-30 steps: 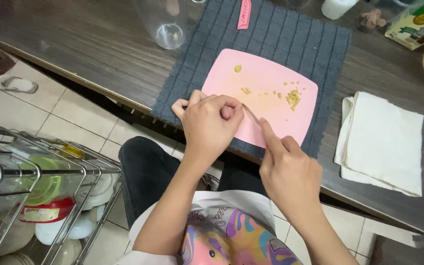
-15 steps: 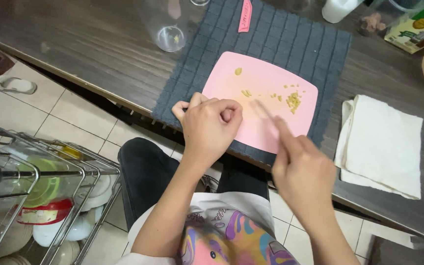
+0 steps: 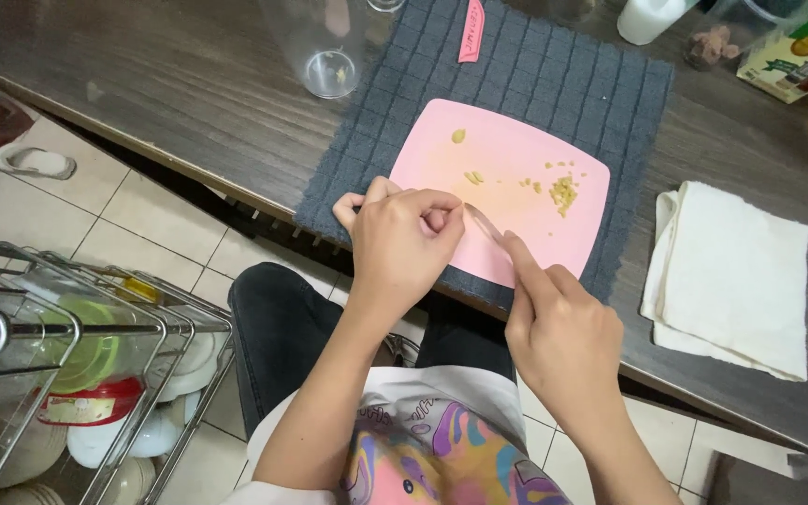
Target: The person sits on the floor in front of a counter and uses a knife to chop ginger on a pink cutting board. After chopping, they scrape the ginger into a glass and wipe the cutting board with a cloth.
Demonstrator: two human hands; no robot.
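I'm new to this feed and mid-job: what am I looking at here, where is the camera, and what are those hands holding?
There is no machine: these are one person's two bare hands, filmed by a camera on their head looking down. The left hand is curled around something small that stays hidden. The right hand holds a thin blade, index finger along it, tip at the left hand. Both work at the near edge of a pink cutting board carrying small yellowish chopped bits. The board sits on a grey checked cloth on a dark wooden counter. A folded white towel lies to the right.

Green-yellow carton [image 3: 790, 58] (top right), pink label [image 3: 470, 30]
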